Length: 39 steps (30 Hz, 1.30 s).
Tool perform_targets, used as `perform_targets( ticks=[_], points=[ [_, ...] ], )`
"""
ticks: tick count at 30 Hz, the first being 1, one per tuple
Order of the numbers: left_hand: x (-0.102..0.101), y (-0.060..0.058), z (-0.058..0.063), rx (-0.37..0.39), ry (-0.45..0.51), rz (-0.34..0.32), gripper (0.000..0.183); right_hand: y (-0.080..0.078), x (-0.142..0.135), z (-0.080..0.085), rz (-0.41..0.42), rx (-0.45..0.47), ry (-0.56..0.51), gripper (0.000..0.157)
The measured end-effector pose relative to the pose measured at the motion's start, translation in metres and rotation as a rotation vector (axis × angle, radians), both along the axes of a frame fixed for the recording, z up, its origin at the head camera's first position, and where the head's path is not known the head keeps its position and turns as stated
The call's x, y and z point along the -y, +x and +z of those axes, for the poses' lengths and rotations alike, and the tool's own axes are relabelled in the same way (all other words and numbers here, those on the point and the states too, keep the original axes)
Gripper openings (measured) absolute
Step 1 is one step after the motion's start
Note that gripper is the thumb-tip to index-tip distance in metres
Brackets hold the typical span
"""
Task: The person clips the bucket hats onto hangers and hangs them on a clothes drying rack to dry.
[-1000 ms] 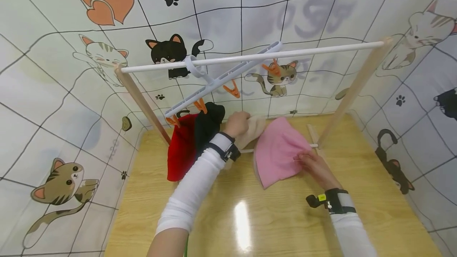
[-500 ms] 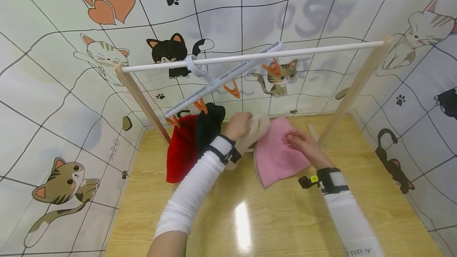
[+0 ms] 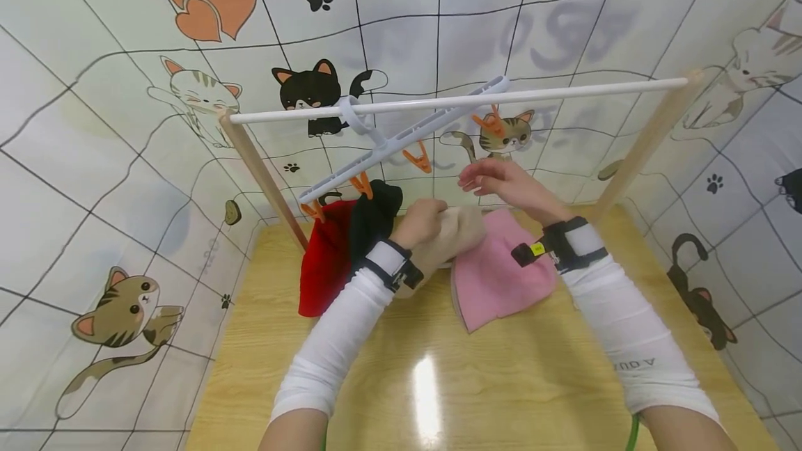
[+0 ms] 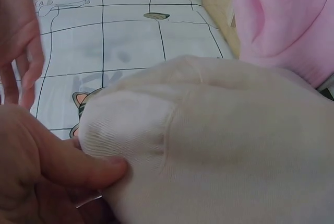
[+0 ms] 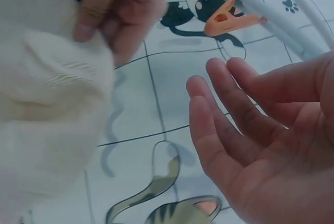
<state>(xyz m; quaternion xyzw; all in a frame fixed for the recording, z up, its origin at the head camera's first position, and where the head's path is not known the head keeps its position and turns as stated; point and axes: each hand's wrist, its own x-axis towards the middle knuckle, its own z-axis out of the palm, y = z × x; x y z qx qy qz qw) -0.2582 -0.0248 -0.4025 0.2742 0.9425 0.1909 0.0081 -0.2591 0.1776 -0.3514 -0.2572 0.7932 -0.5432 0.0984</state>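
My left hand (image 3: 420, 223) pinches a cream knit garment (image 3: 454, 235) near its rounded end. In the left wrist view, the thumb (image 4: 107, 172) presses on the fabric close to a curved seam. My right hand (image 3: 501, 183) is raised, fingers loosely bent and holding nothing. It is near the orange clips (image 3: 418, 157) (image 5: 229, 20) on the pale blue hanger (image 3: 401, 145). Red cloth (image 3: 322, 263) and black cloth (image 3: 376, 214) hang from the hanger's left clips. The cream garment overlaps a pink cloth piece (image 3: 501, 277) on the table; its far end is hidden behind my left arm.
The hanger hooks over a white rail (image 3: 551, 94) between wooden posts (image 3: 260, 169). Behind stands a wall covering (image 3: 401, 40) printed with cats. The wooden table (image 3: 489, 381) extends in front.
My right hand has left the pink cloth and risen towards the hanger. My left hand has lifted the cream garment slightly. The head view has shifted a little.
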Motion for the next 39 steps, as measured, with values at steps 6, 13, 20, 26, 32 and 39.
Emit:
perform_targets(
  ticks=[6,13,20,26,32,39],
  points=[
    [0.003,0.001,-0.002,0.030,0.009,-0.005,0.015,-0.013,0.024,0.025,0.062,0.008,0.017,0.037],
    [0.005,0.003,-0.003,0.052,0.022,-0.025,0.021,-0.028,0.052,0.036,0.112,0.087,-0.142,0.041],
    [0.008,0.004,0.002,0.109,0.027,-0.047,0.025,-0.034,0.057,0.038,0.062,0.086,-0.166,0.033],
    [0.012,0.004,0.002,0.128,0.015,-0.069,0.022,-0.034,0.056,0.035,0.099,0.177,-0.227,0.033],
    [0.015,0.004,0.004,0.125,0.045,-0.079,0.012,-0.031,0.055,0.031,0.151,0.275,-0.289,0.036],
    [0.021,0.007,0.007,0.104,0.075,-0.067,0.016,-0.029,0.055,0.024,0.162,0.277,-0.382,0.036]
  ],
)
